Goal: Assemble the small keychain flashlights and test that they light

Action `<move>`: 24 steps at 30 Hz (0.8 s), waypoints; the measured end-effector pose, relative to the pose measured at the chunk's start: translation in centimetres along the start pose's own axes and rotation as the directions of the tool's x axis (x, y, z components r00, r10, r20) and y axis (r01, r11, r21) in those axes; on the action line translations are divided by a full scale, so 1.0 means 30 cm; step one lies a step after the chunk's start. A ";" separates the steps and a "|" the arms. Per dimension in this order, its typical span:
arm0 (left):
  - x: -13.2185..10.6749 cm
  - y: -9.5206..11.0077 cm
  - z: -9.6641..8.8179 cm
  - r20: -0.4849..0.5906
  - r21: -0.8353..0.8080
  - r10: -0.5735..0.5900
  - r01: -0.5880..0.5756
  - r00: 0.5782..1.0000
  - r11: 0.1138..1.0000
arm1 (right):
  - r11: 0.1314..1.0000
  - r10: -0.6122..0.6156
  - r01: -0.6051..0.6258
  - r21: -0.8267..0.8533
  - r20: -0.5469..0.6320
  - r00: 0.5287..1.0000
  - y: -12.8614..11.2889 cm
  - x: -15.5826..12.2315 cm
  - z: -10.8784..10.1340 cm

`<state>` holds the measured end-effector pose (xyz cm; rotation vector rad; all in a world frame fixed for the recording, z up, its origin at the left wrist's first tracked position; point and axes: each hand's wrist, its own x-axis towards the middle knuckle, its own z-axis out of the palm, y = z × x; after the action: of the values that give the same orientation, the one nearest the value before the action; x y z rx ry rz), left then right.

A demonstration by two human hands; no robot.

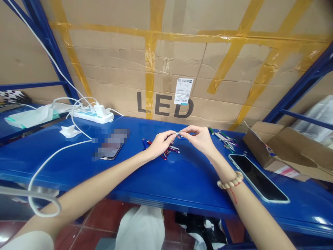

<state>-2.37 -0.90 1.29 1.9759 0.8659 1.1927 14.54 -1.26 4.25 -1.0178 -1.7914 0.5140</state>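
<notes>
My left hand [160,143] and my right hand [199,138] meet above the middle of a blue shelf [161,180]. Both pinch the same small silvery pen-like piece [178,133] between their fingertips, left hand on its left end, right hand on its right end. Directly under my hands lies a small heap of coloured pens or clips [168,148], red, blue and purple. Another heap of similar pieces [225,139], green and silver among them, lies to the right of my right hand. A bead bracelet [230,182] is on my right wrist.
A phone [258,177] lies face up at the right, a second phone [110,150] on a white cable at the left. A white power strip [93,114] sits at the back left. An open cardboard box [283,149] stands far right; a taped carton marked LED [166,69] forms the back.
</notes>
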 end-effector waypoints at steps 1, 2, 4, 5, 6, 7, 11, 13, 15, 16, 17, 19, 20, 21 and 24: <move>-0.001 0.002 -0.004 0.019 0.027 0.013 -0.014 1.000 1.000 | 1.000 -0.005 0.005 -0.019 0.021 1.000 -0.002 -0.001 -0.004; -0.002 0.005 -0.007 0.037 0.050 0.023 -0.025 0.999 0.998 | 0.999 -0.010 0.012 -0.038 0.039 0.999 -0.003 -0.002 -0.008; -0.004 0.012 -0.011 0.065 0.080 0.032 -0.037 0.997 0.996 | 0.996 -0.027 0.033 -0.089 0.061 0.998 -0.006 -0.006 -0.019; -0.005 0.016 -0.011 0.072 0.088 0.036 -0.042 0.997 0.995 | 0.990 -0.046 0.055 -0.129 0.072 0.996 -0.007 -0.008 -0.025; -0.007 0.020 -0.010 0.079 0.096 0.043 -0.051 0.996 0.994 | 0.979 -0.075 0.092 -0.183 0.098 0.992 -0.010 -0.010 -0.031; -0.008 0.025 -0.009 0.087 0.104 0.055 -0.064 0.995 0.992 | 0.961 -0.111 0.142 -0.239 0.137 0.984 -0.013 -0.013 -0.037; -0.012 0.039 -0.004 0.081 0.153 0.107 -0.119 0.991 0.981 | 0.871 -0.205 0.316 -0.377 0.305 0.930 -0.030 -0.023 -0.043; -0.013 0.039 -0.004 0.054 0.193 0.122 -0.131 0.991 0.972 | 0.867 -0.178 0.299 -0.399 0.312 0.933 -0.031 -0.027 -0.036; -0.013 0.033 -0.004 0.047 0.232 0.139 -0.146 0.989 0.962 | 0.891 -0.108 0.235 -0.389 0.321 0.941 -0.024 -0.028 -0.027; -0.014 0.028 -0.004 0.054 0.246 0.148 -0.157 0.987 0.957 | 0.912 -0.069 0.196 -0.361 0.335 0.940 -0.018 -0.027 -0.023; -0.014 0.023 -0.003 0.063 0.256 0.157 -0.168 0.986 0.952 | 0.935 -0.037 0.158 -0.319 0.355 0.934 -0.010 -0.027 -0.019; -0.013 0.013 0.001 0.065 0.263 0.167 -0.178 0.984 0.948 | 0.972 -0.007 0.097 -0.212 0.388 0.922 0.004 -0.024 -0.013; -0.011 0.009 0.004 0.054 0.263 0.163 -0.172 0.985 0.950 | 0.984 -0.002 0.070 -0.161 0.391 0.920 0.010 -0.023 -0.012; -0.010 0.007 0.006 0.038 0.259 0.153 -0.157 0.988 0.953 | 0.992 0.005 0.045 -0.119 0.390 0.921 0.014 -0.021 -0.011; -0.005 0.010 0.012 0.015 0.242 0.103 -0.103 0.995 0.965 | 0.999 0.035 -0.017 -0.048 0.382 0.924 0.013 -0.018 -0.014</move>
<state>-2.05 -1.26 1.32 2.2421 0.9565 1.1887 15.17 -1.52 3.85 -1.0228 -2.1434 0.7331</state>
